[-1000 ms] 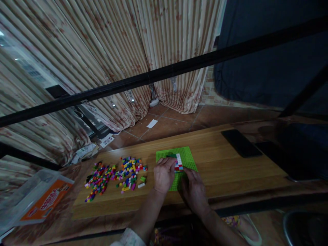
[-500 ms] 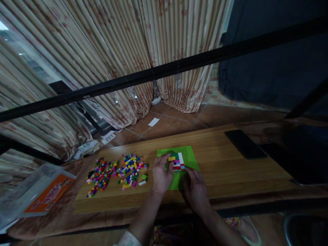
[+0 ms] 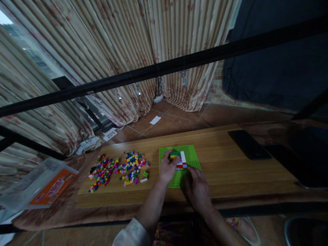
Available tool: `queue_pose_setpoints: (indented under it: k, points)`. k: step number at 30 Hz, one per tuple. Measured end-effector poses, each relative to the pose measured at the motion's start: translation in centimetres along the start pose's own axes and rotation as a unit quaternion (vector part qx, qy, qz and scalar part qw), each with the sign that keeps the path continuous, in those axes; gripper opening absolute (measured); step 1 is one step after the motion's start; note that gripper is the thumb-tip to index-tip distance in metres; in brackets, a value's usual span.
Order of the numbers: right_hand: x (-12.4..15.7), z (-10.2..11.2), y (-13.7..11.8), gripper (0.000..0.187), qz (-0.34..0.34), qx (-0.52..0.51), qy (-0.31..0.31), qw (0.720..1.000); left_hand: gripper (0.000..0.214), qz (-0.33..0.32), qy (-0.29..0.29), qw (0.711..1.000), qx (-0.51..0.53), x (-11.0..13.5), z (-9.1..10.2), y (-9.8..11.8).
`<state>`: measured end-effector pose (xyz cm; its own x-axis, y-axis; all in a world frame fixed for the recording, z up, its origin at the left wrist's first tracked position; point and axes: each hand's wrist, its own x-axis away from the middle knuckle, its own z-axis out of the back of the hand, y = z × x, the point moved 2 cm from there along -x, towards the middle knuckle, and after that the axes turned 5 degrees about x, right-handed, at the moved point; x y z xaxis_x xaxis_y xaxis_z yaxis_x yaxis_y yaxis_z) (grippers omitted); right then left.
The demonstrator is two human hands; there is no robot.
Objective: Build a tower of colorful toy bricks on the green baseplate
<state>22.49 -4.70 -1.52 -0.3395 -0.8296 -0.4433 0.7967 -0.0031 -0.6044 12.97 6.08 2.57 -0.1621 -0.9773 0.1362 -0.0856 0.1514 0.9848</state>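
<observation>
A low build of toy bricks [image 3: 182, 156] in white, green, yellow, red and pink stands on a bright green baseplate [image 3: 191, 152]. My left hand [image 3: 167, 169] is closed around the build's left side, its thumb over the top and its fingers at the far left edge. Part of the build is hidden under that hand. At the near right corner, my right hand [image 3: 199, 188] lies with its fingers half bent and apart. Its index fingertip is at the edge of the build, and nothing shows in its grasp.
Loose toy bricks [image 3: 104, 171] lie in piles on the left of the wooden board [image 3: 217, 164]. A clear plastic box [image 3: 48, 167] with an orange label stands further left. A black phone [image 3: 249, 145] lies on the right. A dark rail [image 3: 143, 73] crosses before the curtains.
My left hand has shifted right and further over the build, its thumb now across the yellow brick area. My right hand stays at the near right corner. The view has tilted slightly.
</observation>
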Motion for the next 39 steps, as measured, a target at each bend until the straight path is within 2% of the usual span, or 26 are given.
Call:
queue_pose_setpoints:
  k: [15, 21, 26, 31, 34, 39]
  points:
    - [0.2, -0.3, 0.3, 0.035, 0.004, 0.004, 0.007, 1.000, 0.036, -0.014, 0.038, 0.999, 0.025, -0.2, -0.7, -1.0]
    - [0.4, -0.7, 1.0, 0.036, 0.018, 0.025, 0.005, 1.000, 0.044, -0.018, 0.043, 0.997, 0.064, -0.1, -0.1, -1.5]
    - [0.4, -0.7, 1.3, 0.038, 0.037, 0.045, -0.002, 0.998, 0.040, -0.052, 0.086, 0.992, 0.075, 1.7, 2.0, -1.2]
    - [0.6, -0.7, 1.8, 0.043, 0.048, 0.060, 0.000, 0.997, 0.030, -0.078, 0.062, 0.995, -0.009, 5.3, 5.5, -2.1]
    - [0.6, -0.8, 2.2, 0.047, 0.055, 0.071, 0.008, 0.996, 0.024, -0.071, 0.051, 0.995, -0.046, 7.2, 7.3, -2.7]
    - [0.4, -0.7, 2.3, 0.052, 0.075, 0.095, 0.020, 0.993, 0.020, -0.060, 0.059, 0.991, -0.099, 8.4, 9.4, -2.7]
